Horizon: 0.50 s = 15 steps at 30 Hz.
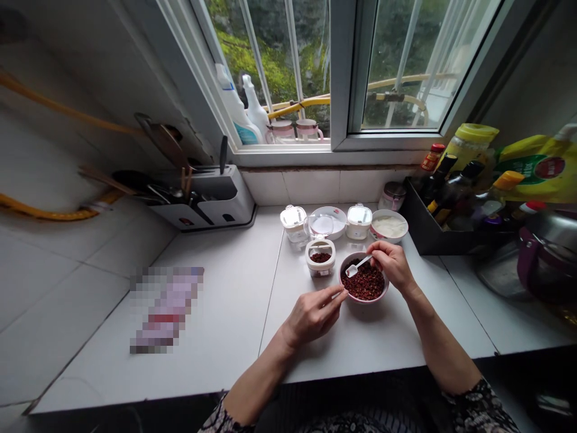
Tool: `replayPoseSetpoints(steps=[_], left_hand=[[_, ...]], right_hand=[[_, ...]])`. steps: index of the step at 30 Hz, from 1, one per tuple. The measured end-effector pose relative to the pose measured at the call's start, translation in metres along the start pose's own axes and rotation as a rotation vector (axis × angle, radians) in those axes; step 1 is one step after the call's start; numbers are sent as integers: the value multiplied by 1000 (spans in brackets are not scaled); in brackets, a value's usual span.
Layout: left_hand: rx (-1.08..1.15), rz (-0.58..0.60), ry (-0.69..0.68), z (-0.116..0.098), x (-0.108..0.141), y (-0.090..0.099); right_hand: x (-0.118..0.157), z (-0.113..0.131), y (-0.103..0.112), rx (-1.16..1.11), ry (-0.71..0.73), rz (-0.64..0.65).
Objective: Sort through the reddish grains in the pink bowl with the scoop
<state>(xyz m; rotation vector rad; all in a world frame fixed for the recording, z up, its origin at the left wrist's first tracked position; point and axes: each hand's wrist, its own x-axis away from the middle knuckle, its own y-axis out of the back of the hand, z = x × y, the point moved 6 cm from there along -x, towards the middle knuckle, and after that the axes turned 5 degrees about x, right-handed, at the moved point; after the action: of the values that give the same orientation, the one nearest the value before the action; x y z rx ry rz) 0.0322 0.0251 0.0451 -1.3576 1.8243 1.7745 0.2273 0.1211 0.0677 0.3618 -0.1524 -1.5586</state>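
Note:
A bowl (pixel 364 299) full of dark red peppercorn-like bits stands near the middle of the counter. My right hand (pixel 391 263) is closed on the handle of a small white spoon (pixel 353 270), whose head is over the bits in the bowl. At the bowl's left rim, my left hand (pixel 315 311) pinches the edge between thumb and fingers. Just left of the bowl is an open clear container (pixel 320 269) with a white rim, partly filled with the same red bits.
Behind stand two lidded containers (pixel 294 224) (pixel 359 222), a white dish (pixel 336 214) and a bowl of white stuff (pixel 389 227). A utensil holder (pixel 225 207) is at the back left, a black bottle box (pixel 433 234) at right. A blurred packet (pixel 169 310) lies left.

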Motion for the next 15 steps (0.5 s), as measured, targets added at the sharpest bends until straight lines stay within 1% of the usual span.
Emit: replayPoseSetpoints(steps=[5,8,12,15], left_hand=[[10,-6,6,1,1,-1],[4,-10,2,0,0,0],[-2,1,4,0,-1,1],[-3,1,8,0,-1,0]], right_hand=[[-2,-3,-1,-51,-51,-1],[-6,1,-4,-93,-67,7],[-9,17,-13,-107,-13,-7],[-4,28,-21,-64,78,-47]])
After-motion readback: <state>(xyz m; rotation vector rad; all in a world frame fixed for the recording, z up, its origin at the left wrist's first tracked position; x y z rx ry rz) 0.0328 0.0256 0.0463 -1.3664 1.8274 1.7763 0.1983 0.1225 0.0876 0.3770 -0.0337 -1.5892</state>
